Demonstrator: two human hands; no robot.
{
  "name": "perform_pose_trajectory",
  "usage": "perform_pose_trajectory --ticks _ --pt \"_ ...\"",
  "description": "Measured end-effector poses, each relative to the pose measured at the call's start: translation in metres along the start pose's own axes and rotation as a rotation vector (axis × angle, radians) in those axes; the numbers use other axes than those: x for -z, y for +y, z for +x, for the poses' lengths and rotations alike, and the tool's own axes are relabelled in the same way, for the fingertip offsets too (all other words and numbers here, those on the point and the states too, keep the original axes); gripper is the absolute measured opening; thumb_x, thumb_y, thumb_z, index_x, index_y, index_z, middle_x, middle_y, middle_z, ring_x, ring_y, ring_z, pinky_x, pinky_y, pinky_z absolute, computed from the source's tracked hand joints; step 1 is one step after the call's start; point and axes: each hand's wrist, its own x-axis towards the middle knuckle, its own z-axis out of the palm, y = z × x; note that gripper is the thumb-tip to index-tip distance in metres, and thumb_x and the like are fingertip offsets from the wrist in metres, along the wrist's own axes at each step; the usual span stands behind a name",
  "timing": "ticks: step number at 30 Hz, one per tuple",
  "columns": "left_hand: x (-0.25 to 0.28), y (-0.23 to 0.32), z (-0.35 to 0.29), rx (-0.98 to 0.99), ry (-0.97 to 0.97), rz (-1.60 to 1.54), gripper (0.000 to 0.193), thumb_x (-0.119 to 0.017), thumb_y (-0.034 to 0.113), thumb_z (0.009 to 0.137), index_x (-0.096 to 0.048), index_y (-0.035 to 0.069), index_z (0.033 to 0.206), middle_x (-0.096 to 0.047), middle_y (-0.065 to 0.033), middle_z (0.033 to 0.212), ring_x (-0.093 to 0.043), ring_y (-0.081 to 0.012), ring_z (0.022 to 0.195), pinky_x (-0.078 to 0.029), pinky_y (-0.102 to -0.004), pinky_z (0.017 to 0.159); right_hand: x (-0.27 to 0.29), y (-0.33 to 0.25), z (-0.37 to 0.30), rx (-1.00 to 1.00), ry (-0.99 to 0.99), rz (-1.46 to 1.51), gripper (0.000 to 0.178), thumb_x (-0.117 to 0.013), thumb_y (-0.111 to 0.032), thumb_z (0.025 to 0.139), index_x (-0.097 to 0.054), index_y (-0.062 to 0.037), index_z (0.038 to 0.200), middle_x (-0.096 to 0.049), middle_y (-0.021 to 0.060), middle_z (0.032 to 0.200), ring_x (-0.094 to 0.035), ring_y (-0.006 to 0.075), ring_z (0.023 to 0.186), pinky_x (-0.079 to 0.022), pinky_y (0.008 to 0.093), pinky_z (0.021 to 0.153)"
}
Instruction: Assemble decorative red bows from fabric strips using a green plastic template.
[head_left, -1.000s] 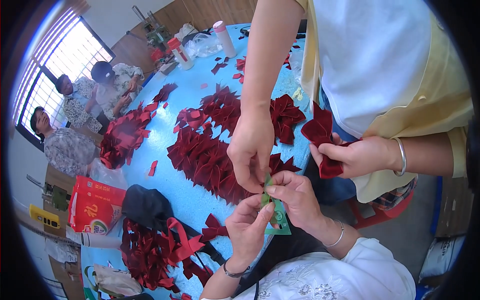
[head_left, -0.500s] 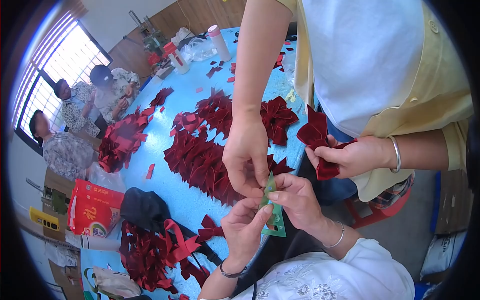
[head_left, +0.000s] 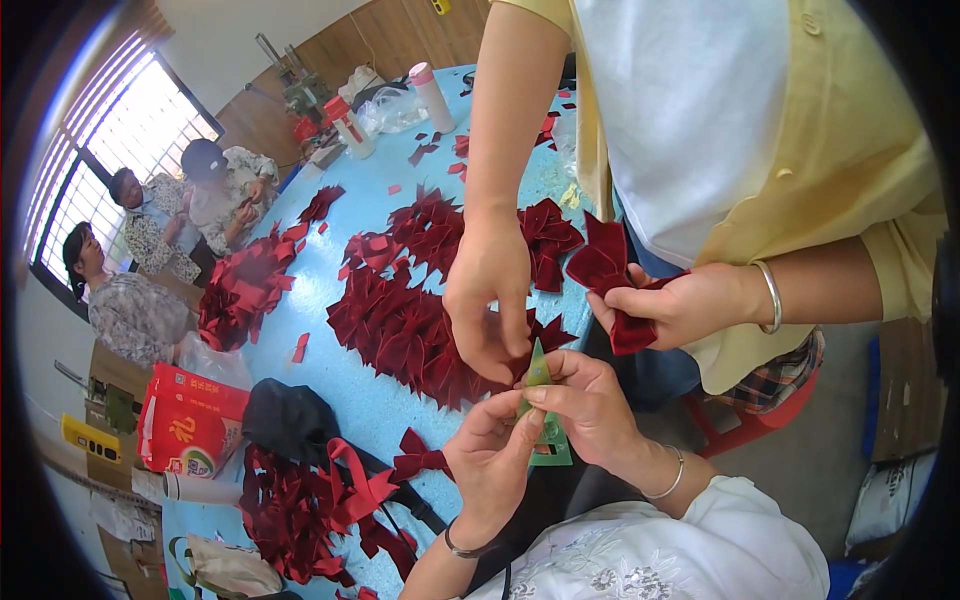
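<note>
Low in the centre of the frame, the person's left hand [head_left: 492, 450] and right hand [head_left: 594, 402] both pinch a green, translucent, triangular plastic plate [head_left: 551, 438]. Just above, a co-worker's hand [head_left: 487, 295] has its fingertips near the plate; at centre right, their other hand [head_left: 690, 305] grasps a dark red velvet bow [head_left: 600, 262]. Similar bows [head_left: 400, 335] cover mid-frame on a light blue table [head_left: 320, 345]

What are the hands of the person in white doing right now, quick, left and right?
Left hand: closed, pinching the green triangle.
Right hand: closed, pinching the same triangle.
</note>
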Motion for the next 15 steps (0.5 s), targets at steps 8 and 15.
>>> perform_pose_trajectory --ticks 8,15 --pt "0.011 0.009 -0.014 0.031 0.004 -0.083 0.023 -0.061 -0.002 0.083 -0.056 -0.007 0.105 -0.063 -0.0093 0.093 -0.061 -0.0113 0.077 -0.051 -0.022 0.067 -0.007 0.002 -0.005 -0.006 -0.012 0.043 0.012 -0.061 0.0 0.078 -0.057 0.0006 0.09 -0.062 0.0077 0.086 -0.059 0.0125 0.076 -0.048 0.0258 0.073" --pt "0.032 0.014 -0.026 0.176 0.059 -0.122 0.018 -0.055 0.007 0.089 -0.057 -0.005 0.103 -0.063 -0.0102 0.093 -0.062 -0.0151 0.08 -0.049 -0.0247 0.073 -0.015 0.004 -0.001 0.04 0.021 0.034 0.012 -0.06 0.0 0.078 -0.057 -0.0002 0.089 -0.062 0.0078 0.085 -0.059 0.0135 0.079 -0.047 0.0292 0.082"
